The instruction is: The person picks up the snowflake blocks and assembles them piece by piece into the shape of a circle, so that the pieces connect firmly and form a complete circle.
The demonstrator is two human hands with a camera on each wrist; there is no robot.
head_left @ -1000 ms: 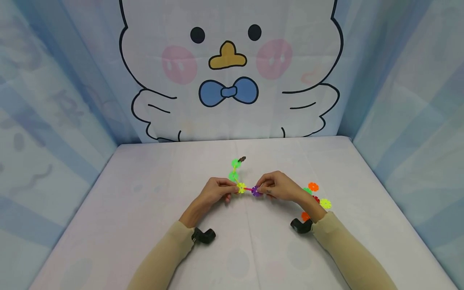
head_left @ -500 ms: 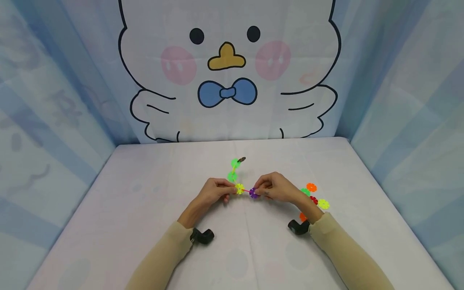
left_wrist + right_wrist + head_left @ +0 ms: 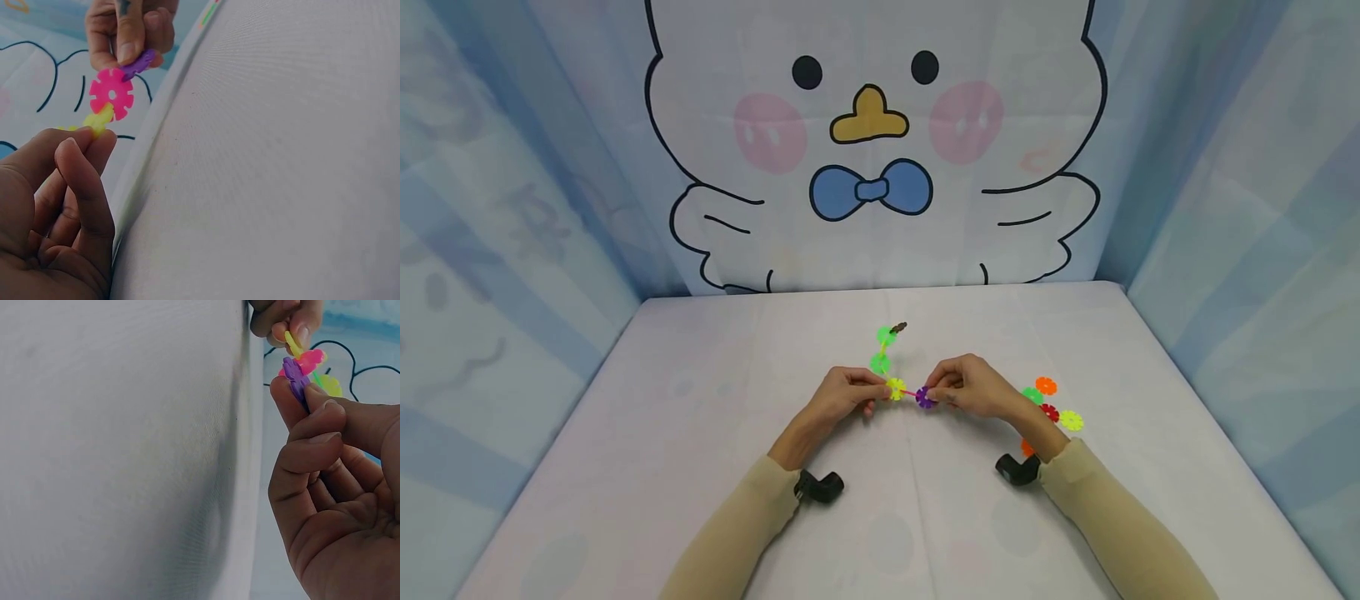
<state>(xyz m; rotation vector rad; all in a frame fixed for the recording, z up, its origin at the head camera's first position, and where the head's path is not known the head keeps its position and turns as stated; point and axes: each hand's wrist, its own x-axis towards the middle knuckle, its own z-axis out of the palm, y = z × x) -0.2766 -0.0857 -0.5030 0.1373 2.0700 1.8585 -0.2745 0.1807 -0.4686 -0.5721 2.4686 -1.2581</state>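
Little chg vs 1s ago: purple notched plastic disc (image 3: 922, 399) is finger-pinched by R hand (image 3: 973, 387), yellow notched plastic disc (image 3: 897, 389) (its approx. 9 o'clock) by L hand (image 3: 848, 389), so joining's prob. unfinished.

yellow disc (image 3: 897, 389): notched, on the left | pink disc (image 3: 120, 87): notched, hole in the middle, between yellow and purple | purple disc (image 3: 925, 397): right, touching pink | two green discs (image 3: 880, 363): in a row, far side | brown bit (image 3: 898, 327): at the far tip
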